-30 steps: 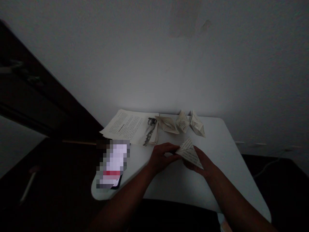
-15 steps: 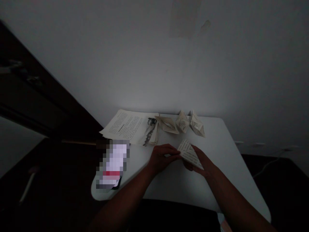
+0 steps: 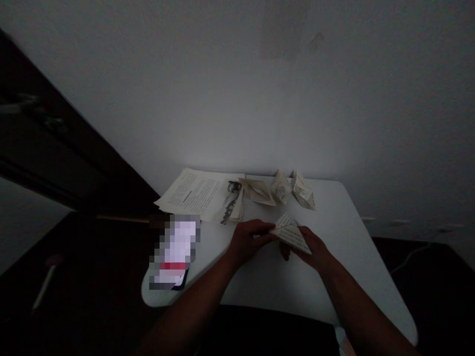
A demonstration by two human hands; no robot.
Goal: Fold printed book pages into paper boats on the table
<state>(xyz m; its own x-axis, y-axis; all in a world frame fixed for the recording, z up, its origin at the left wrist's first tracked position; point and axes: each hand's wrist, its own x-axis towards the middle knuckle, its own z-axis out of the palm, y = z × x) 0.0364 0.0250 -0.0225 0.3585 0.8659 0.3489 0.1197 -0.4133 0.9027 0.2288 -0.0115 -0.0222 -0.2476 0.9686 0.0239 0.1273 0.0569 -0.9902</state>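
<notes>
A folded sheet of printed paper, roughly triangular, is held above the near part of the white table. My left hand pinches its left corner between thumb and fingers. On the other side, my right hand grips the right edge, with some fingers below the paper. Beyond the hands stand three folded paper boats: a left one, a middle one and a right one.
An open book or stack of printed pages lies at the table's back left. A phone, its screen pixelated, rests near the left edge. The wall rises behind the table, and a dark door is at left.
The folded paper has tilted slightly and shifted a little left at its left corner. My right hand's fingers have moved beneath it. The boats, pages and phone stay put.
</notes>
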